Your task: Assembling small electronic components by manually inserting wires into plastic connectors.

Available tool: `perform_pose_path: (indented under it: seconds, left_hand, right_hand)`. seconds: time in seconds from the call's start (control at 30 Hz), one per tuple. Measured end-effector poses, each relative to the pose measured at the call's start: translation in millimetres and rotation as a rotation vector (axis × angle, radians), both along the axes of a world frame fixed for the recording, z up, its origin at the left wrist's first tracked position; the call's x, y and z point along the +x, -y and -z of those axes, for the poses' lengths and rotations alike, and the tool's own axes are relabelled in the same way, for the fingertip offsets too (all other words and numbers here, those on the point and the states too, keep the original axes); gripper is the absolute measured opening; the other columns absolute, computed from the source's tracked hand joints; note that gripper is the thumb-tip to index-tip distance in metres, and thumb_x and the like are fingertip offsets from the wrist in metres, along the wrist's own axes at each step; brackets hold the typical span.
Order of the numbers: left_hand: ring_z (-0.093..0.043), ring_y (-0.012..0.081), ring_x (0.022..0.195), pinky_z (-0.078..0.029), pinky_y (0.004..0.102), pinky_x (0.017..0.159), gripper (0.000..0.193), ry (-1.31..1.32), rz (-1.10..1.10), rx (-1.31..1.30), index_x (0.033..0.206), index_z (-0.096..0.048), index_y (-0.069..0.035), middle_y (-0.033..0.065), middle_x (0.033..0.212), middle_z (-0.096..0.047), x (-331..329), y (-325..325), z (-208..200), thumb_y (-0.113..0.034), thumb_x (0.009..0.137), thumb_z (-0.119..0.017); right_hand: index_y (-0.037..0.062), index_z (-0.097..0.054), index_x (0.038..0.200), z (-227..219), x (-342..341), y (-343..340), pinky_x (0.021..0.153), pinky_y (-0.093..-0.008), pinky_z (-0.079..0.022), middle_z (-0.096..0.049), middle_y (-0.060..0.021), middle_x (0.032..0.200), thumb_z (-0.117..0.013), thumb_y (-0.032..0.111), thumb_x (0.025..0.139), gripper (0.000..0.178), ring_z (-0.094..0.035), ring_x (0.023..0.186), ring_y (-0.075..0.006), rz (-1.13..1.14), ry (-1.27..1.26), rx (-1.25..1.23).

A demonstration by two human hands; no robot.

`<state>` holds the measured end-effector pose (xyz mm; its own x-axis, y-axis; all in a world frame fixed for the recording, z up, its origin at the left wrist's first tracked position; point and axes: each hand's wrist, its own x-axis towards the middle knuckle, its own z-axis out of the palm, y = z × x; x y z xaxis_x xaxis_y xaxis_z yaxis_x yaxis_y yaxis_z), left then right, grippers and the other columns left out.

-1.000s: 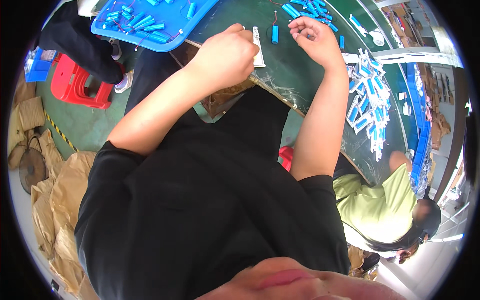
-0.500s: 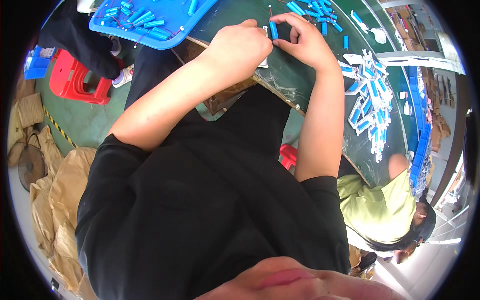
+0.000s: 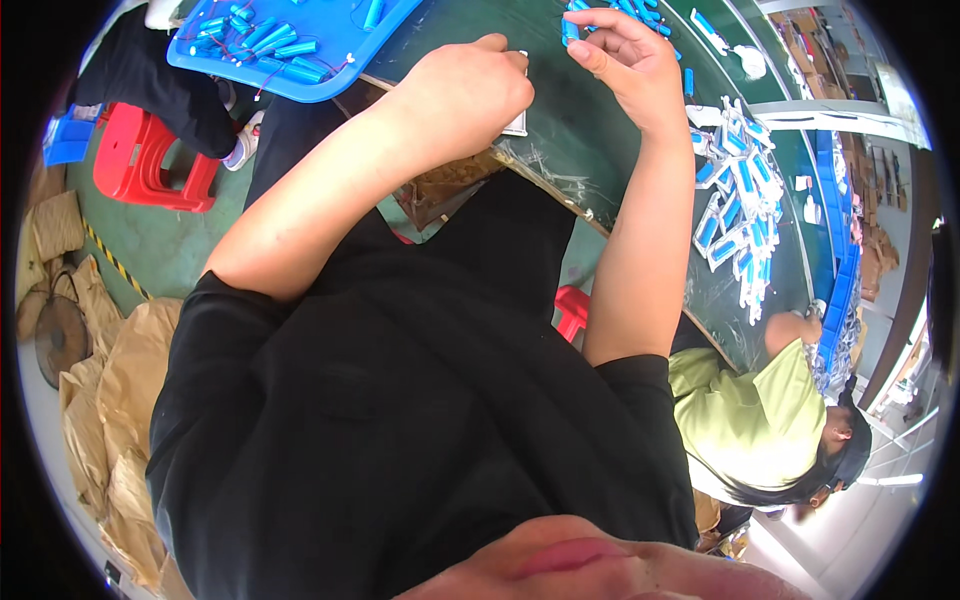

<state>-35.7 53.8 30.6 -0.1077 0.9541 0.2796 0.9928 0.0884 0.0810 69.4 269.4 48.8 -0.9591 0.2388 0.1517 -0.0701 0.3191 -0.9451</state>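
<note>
My left hand (image 3: 470, 98) is closed with its back toward me above the green tabletop. A white plastic piece (image 3: 518, 124) shows at its knuckle side; most of that piece is hidden by the hand. My right hand (image 3: 632, 66) is up and to the right, apart from the left. Between its thumb and index fingertips is a blue cylindrical battery (image 3: 570, 29), held roughly upright. Past the right hand lies a loose pile of similar blue batteries (image 3: 648, 14). To the right of my right forearm, white pieces fitted with blue batteries (image 3: 738, 190) lie heaped.
A blue tray (image 3: 318, 88) of wired blue batteries sits at the table's left. Another person in a yellow-green shirt (image 3: 750, 415) sits at the right. A red stool (image 3: 150, 165), another person's dark-clad leg (image 3: 160, 80) and brown paper sacks (image 3: 130, 370) are at left.
My right hand has moved up and right, away from the left hand, with the blue battery at its fingertips. My left hand has shifted slightly left and stays closed.
</note>
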Motion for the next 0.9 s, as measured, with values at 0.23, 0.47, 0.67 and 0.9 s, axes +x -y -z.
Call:
perform_pose_path:
  seconds: [0.23, 0.47, 0.67, 0.9]
  left_hand:
    - [-0.063, 0.0273, 0.104, -0.06, 0.0384, 0.083, 0.009, 0.021, 0.006, -0.005, 0.081, -0.071, 0.0, 0.0087, 0.101, -0.068, 1.6, 0.0, -2.6, 0.0, 0.072, -0.071]
    - [-0.062, 0.0274, 0.108, -0.058, 0.0376, 0.09, 0.019, 0.058, 0.112, -0.037, 0.096, -0.069, 0.002, 0.0091, 0.11, -0.065, -5.8, -11.3, 5.7, -0.001, 0.077, -0.071]
    - [-0.068, 0.0262, 0.096, -0.059, 0.038, 0.083, 0.016, 0.059, 0.087, 0.233, 0.101, -0.064, 0.002, 0.0119, 0.106, -0.065, -21.0, -21.0, 18.7, -0.004, 0.086, -0.066]
    - [-0.066, 0.0471, 0.084, -0.052, 0.0541, 0.074, 0.017, 0.401, -0.099, 0.252, 0.103, -0.047, 0.003, 0.0277, 0.096, -0.061, -26.7, -35.2, 15.4, -0.009, 0.096, -0.056]
  right_hand:
    - [0.0014, -0.07, 0.122, 22.1, -16.3, -10.6, 0.066, -0.0206, -0.042, -0.064, 0.0024, 0.091, -0.082, 0.012, 0.092, 0.034, -0.054, 0.075, -0.0044, -0.369, -0.392, -0.242]
    - [0.0015, -0.072, 0.122, 9.3, -0.9, -8.7, 0.068, -0.0218, -0.042, -0.065, 0.0014, 0.089, -0.08, 0.012, 0.093, 0.032, -0.056, 0.079, -0.0061, -0.071, -0.159, -0.006]
    - [0.0019, -0.067, 0.122, 8.2, 1.6, -10.9, 0.067, -0.0197, -0.043, -0.063, 0.0029, 0.092, -0.079, 0.004, 0.091, 0.034, -0.055, 0.078, -0.0034, -0.096, -0.15, -0.165]
    - [0.0042, -0.073, 0.121, 18.2, -1.8, -20.7, 0.067, -0.02, -0.041, -0.066, 0.0026, 0.087, -0.077, 0.007, 0.092, 0.029, -0.054, 0.077, -0.0046, 0.122, 0.023, 0.149]
